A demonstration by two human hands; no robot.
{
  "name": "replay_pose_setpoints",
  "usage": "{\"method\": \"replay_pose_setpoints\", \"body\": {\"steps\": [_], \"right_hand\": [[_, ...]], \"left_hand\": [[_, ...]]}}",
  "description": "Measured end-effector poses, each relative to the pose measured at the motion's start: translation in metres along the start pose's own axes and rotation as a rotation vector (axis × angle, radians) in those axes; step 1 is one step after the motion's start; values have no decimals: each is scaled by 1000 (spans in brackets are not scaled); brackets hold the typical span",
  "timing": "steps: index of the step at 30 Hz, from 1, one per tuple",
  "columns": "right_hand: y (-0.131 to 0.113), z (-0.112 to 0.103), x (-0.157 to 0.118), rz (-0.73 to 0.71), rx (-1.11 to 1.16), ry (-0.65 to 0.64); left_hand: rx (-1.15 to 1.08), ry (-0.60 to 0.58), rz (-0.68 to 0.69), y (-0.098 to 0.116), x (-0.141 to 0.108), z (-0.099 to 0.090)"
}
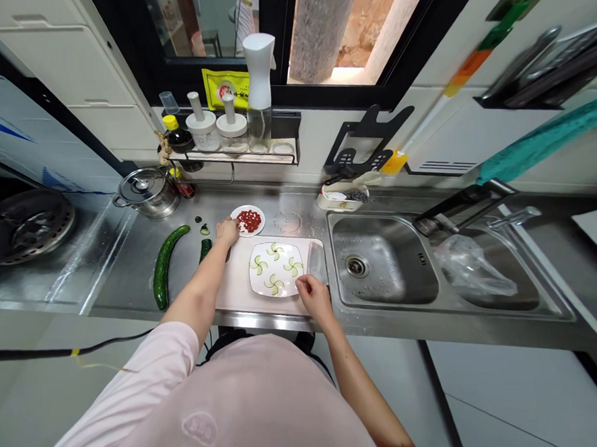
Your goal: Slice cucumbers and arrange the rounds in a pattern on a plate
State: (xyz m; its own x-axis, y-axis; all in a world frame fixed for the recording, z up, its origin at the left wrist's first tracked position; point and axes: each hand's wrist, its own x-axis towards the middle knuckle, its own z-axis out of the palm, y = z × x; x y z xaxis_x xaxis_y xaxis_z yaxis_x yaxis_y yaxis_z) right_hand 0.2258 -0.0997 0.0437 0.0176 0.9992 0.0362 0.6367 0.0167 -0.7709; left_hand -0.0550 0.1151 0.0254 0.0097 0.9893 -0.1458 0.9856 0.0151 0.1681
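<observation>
Stainless worktop (114, 275) carries a white cutting board (234, 288) with a square plate (275, 269) of cucumber-slice pinwheels on it. Right hand (314, 298) pinches the plate's near rim, steadying it; left hand (227, 231), curled, rests just beside a small dish of chopped red chilli (248, 220), holding what, I cannot tell.

Daylight pours through the window (317, 33) and the room looks bright and even; the steel table (119, 275) and sink (382, 272) throw back pale glare; shadows stay faint around the cutting board (236, 288); the view bows at its edges, where the knife rack (526, 68) smears into blur.
</observation>
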Motion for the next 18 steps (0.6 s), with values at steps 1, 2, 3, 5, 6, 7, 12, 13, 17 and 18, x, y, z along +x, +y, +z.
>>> {"method": "replay_pose_setpoints", "body": {"steps": [1, 2, 3, 5, 6, 7, 12, 13, 17, 18], "right_hand": [[0, 0, 0, 0, 2, 1], [0, 0, 0, 0, 4, 2], [-1, 0, -1, 1, 5, 1], [-1, -1, -1, 1, 6, -2], [-1, -1, -2, 2, 6, -3], [-1, -1, -2, 2, 5, -2], [0, 0, -4, 1, 7, 2], [0, 0, -5, 3, 8, 0], [2, -1, -6, 3, 13, -4], [2, -1, -6, 3, 13, -3]], "left_hand": [[3, -5, 1, 0, 0, 0], [4, -9, 6, 1, 0, -1], [4, -10, 15, 2, 0, -1], [3, -10, 34, 3, -1, -1], [3, -9, 41, 4, -1, -1], [4, -7, 41, 5, -1, -1], [-25, -32, -8, 10, 2, 1], [-40, -40, -20, 11, 3, 1], [-94, -36, -55, 12, 6, 4], [-113, -17, -62, 11, 6, 4]]}}
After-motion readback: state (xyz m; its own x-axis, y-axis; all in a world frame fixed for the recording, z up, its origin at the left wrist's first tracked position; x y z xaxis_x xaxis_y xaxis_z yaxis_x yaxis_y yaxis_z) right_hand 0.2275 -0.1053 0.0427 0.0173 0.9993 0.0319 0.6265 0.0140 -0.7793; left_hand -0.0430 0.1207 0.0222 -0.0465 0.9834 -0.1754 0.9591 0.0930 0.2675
